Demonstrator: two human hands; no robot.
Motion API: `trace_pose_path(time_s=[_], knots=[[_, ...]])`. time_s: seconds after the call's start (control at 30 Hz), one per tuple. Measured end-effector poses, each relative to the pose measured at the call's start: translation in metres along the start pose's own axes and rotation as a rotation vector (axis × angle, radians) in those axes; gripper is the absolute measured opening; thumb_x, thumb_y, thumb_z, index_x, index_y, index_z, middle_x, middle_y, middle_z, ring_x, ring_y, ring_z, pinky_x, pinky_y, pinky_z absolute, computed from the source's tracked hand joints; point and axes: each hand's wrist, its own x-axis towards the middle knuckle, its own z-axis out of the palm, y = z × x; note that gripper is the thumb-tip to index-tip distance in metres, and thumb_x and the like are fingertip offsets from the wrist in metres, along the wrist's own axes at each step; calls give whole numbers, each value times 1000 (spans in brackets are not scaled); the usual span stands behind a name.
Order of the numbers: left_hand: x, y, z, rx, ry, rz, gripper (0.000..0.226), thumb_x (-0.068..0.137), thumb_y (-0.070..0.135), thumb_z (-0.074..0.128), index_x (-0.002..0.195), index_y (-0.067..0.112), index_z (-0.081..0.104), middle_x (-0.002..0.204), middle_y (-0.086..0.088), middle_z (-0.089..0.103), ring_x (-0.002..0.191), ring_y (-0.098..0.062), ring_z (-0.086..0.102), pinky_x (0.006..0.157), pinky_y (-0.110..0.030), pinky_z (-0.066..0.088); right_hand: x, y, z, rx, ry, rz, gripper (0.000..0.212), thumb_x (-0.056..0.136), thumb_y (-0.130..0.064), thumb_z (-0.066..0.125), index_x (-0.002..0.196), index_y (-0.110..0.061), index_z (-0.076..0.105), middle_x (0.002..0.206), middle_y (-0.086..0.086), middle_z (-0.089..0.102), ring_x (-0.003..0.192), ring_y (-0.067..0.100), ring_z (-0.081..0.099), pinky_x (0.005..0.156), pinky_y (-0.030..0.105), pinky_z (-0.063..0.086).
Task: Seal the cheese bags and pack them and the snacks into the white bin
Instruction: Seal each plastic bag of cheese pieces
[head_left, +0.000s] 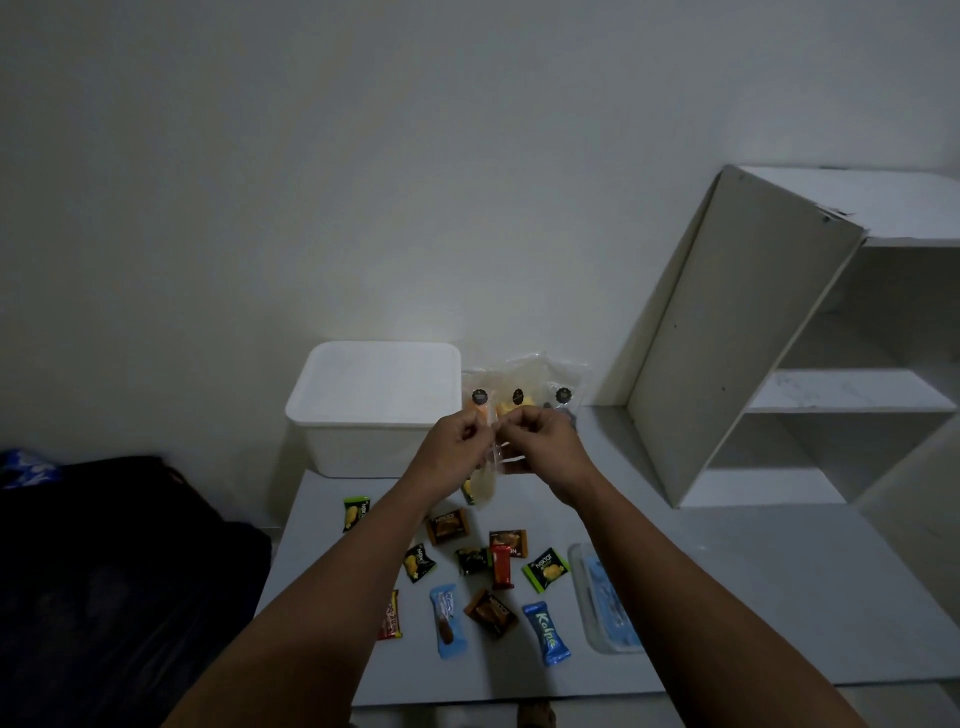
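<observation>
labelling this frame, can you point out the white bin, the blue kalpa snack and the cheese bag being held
white bin (363, 447): head view, on its front wall.
blue Kalpa snack (545, 633): head view, middle of the wrapper.
held cheese bag (484, 486): head view, lower part hanging below the left hand (457, 441) and right hand (540, 441).

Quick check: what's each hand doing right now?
Left hand: grip pinching the top edge of the clear cheese bag.
Right hand: grip pinching the same bag's top edge.

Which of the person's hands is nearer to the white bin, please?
Left. The left hand is held up just in front of the white bin's right corner; the right hand sits farther right, beyond it.
</observation>
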Motion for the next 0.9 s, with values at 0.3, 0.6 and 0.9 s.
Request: trace_pose_path(time_s=[0.3, 0.6, 0.9], knots=[[-5, 6, 1, 229, 9, 161, 27, 100, 26, 46, 74, 28, 42, 66, -4, 52, 58, -17, 43, 57, -38, 37, 3, -4, -3, 60, 44, 1, 15, 96, -10, 67, 96, 5, 72, 92, 27, 72, 74, 24, 70, 69, 38, 62], [1, 9, 5, 210, 72, 102, 24, 96, 22, 53, 73, 14, 48, 65, -6, 55, 57, -16, 45, 59, -32, 39, 5, -10, -6, 68, 13, -18, 23, 97, -13, 68, 102, 10, 68, 95, 27, 73, 79, 24, 72, 73, 38, 63], [4, 6, 1, 178, 19, 96, 27, 100, 40, 39, 76, 33, 49, 77, -14, 63, 67, -29, 60, 71, -59, 56, 5, -13, -10, 112, -29, 75, 23, 93, -4, 70, 112, 7, 68, 99, 20, 73, 83, 24, 75, 74, 38, 63]])
